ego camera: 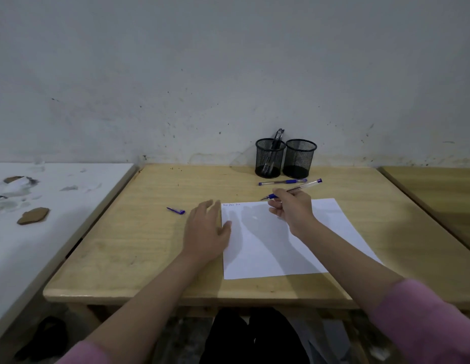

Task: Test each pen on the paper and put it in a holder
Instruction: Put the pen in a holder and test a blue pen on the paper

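Faintly, three small blue scrawls sit at the paper's [268,248] top-left corner, too small to read. The right hand [290,208] grips an uncapped pen [298,189] above the paper's far edge, while the left hand [206,232] lies spread flat on the surface [123,245] at the paper's left edge. Another pen [282,182] lies before two mesh holders [299,158], and a cap [176,210] lies left.

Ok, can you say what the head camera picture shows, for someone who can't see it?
A person's right hand holds an uncapped pen above a sheet of paper on a wooden table, while the left hand rests at the paper's edge. Behind stand two mesh holders, another pen and a loose cap.
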A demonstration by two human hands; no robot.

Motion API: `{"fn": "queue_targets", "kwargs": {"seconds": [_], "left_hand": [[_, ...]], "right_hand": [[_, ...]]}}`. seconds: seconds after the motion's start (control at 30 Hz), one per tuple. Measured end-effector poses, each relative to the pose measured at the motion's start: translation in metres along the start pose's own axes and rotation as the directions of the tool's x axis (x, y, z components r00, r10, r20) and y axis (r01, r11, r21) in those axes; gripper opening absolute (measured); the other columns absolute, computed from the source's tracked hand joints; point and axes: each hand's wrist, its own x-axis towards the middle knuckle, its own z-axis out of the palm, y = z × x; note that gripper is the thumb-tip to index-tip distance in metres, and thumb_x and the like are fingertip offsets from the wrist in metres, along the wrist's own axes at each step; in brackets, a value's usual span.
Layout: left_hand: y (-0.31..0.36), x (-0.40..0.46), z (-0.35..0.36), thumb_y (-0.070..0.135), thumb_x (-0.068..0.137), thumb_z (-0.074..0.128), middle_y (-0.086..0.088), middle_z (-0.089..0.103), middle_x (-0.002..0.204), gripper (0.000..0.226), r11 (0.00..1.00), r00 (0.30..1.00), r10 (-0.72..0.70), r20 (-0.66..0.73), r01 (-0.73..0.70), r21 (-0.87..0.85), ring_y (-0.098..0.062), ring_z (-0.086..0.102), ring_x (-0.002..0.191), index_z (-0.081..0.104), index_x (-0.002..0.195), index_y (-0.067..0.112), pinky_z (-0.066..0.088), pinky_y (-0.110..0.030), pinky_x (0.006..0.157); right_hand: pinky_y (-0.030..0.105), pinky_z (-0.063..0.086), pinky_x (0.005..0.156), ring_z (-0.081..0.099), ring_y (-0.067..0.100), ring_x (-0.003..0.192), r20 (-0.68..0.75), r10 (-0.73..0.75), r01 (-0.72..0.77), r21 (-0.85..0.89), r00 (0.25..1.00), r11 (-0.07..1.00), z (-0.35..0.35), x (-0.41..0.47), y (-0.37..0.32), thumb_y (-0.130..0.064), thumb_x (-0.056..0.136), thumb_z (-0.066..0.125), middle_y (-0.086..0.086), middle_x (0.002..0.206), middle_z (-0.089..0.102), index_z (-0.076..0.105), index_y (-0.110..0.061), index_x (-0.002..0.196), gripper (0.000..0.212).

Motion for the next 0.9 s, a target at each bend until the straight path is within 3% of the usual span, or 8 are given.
{"fn": "queue_targets", "kwargs": {"seconds": [0.1,0.17,0.37,0.53,0.67,0.9], "left_hand": [[0.004,0.007,0.017,0.043,0.088,0.046,-0.008,0.033,0.149,0.062,0.995,0.991,0.046,0.127,-0.057,0.086,-0.026,0.03,0.136,0.034,0.14,0.011,0.022,-0.042,0.113],[0.003,0.011,0.024,0.047,0.088,0.044,-0.005,0.034,0.148,0.06,0.988,0.986,0.027,0.165,-0.051,0.146,-0.024,0.03,0.135,0.036,0.136,0.011,0.021,-0.044,0.112],[0.002,0.011,0.027,0.053,0.085,0.034,-0.003,0.032,0.149,0.065,0.976,0.984,0.028,0.174,-0.065,0.209,-0.023,0.028,0.136,0.036,0.136,0.013,0.019,-0.045,0.112],[0.004,0.01,0.026,0.054,0.086,0.029,-0.004,0.012,0.157,0.069,0.973,0.977,-0.002,0.213,-0.047,0.227,-0.022,0.015,0.142,0.026,0.143,0.014,0.013,-0.049,0.115],[0.004,0.011,0.027,0.05,0.09,0.034,0.002,0.013,0.157,0.067,0.974,0.973,-0.012,0.229,-0.04,0.222,-0.019,0.013,0.143,0.017,0.146,0.016,0.01,-0.047,0.115],[0.004,0.011,0.028,0.055,0.079,0.019,0.001,0.014,0.157,0.077,0.962,0.974,-0.01,0.227,-0.053,0.266,-0.02,0.015,0.142,0.019,0.145,0.016,0.013,-0.048,0.114]], "right_hand": [[0.032,0.058,0.067,0.065,0.014,0.059,0.012,0.007,-0.007,0.038,1.0,0.999,0.01,0.006,0.002,-0.009,0.086,0.061,0.013,0.074,0.065,0.059,-0.005,0.081,0.007],[0.032,0.058,0.066,0.064,0.013,0.053,0.029,-0.008,0.007,0.039,1.0,0.999,0.016,0.009,0.002,-0.007,0.087,0.059,0.012,0.07,0.065,0.057,-0.009,0.075,0.012],[0.031,0.058,0.063,0.066,0.011,0.053,0.124,-0.053,0.061,-0.064,0.991,0.996,0.038,0.021,0.005,-0.006,0.086,0.061,0.008,0.066,0.066,0.052,-0.011,0.073,0.017],[0.029,0.056,0.049,0.062,0.013,0.043,0.14,-0.197,0.217,-0.139,0.97,0.966,0.047,0.03,0.011,-0.008,0.078,0.075,0.011,0.056,0.062,0.045,-0.012,0.064,0.033],[0.029,0.053,0.044,0.058,0.014,0.039,0.113,-0.244,0.261,-0.176,0.963,0.949,0.044,0.034,0.023,-0.001,0.079,0.069,0.015,0.055,0.058,0.043,-0.009,0.062,0.031],[0.029,0.05,0.043,0.06,0.019,0.044,0.158,-0.34,0.371,-0.258,0.927,0.892,0.045,0.035,0.028,0.003,0.077,0.06,0.019,0.058,0.055,0.043,-0.008,0.064,0.024]]}}
